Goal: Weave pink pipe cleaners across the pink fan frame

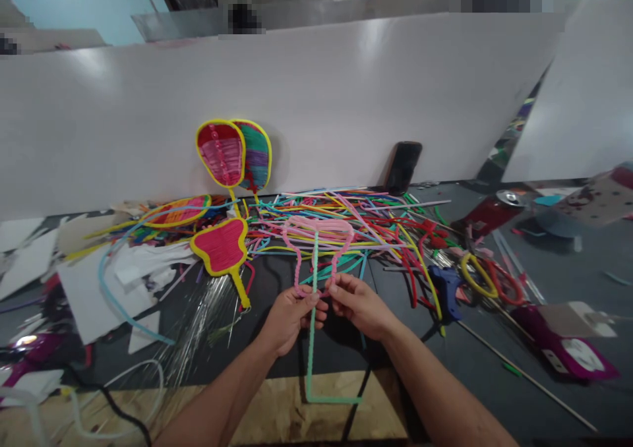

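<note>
My left hand (291,316) pinches a mint-green pipe cleaner (310,361) together with the lower edge of a pink pipe-cleaner frame (352,235). The frame is an open outline, wide at the top and narrower below. Up its middle runs the green stem, whose bottom end bends sharply to the right. My right hand (361,307) has its thumb and fingertips closed on the frame's lower right corner. To the left lies a butterfly-shaped hand fan (222,248), pink inside with a yellow border. Behind the frame spreads a pile of coloured pipe cleaners (380,219).
Two finished fans (221,153) lean on the white partition (316,104), near a phone (403,167). At right are a drink can (494,211), a blue glue gun (446,292), tape rolls (479,275) and a purple package (564,345). Paper sheets (99,295) lie left.
</note>
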Motion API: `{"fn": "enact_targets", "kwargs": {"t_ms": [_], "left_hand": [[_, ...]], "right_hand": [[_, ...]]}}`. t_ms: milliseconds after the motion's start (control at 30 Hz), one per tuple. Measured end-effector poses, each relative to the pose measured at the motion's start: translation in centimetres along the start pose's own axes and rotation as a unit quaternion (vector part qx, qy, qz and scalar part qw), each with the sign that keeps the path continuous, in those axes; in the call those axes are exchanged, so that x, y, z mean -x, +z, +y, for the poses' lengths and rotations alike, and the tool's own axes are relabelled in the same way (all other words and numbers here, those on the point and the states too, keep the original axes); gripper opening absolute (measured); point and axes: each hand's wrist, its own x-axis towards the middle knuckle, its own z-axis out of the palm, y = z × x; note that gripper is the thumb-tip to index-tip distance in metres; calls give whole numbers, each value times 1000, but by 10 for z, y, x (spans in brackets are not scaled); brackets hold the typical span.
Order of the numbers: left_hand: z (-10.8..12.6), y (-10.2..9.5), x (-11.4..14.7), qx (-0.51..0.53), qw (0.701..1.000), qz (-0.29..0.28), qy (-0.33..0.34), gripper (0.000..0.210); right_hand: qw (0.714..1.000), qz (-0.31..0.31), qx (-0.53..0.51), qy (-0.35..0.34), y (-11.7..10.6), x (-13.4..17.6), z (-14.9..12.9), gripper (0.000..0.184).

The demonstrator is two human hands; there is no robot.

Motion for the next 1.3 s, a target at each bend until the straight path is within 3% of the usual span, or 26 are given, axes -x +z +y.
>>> {"fn": "enact_targets", "kwargs": {"t_ms": [300, 600, 800, 933, 1167, 1300], "left_hand": [[-2, 8, 0, 31, 998, 49, 37, 39], [-2, 0, 0, 36, 999, -22, 17, 39], [-4, -2, 0, 38, 999, -38, 3, 32], [-6, -1, 0, 31, 999, -38, -14, 35], [-3, 2, 1, 36, 999, -2, 23, 38], [-2, 3, 2, 5, 1000, -9, 19, 38]], "right_hand": [[999, 6, 28, -17, 0, -3, 12, 33], [1000, 7, -17, -13, -1, -1, 6, 31], [999, 9, -36, -1, -1, -1, 3, 30], [998, 14, -60, -3, -3, -3, 3, 27], [999, 13, -47, -22, -1, -4, 5, 29], [999, 16, -31, -20, -2, -5, 5, 30]]}}
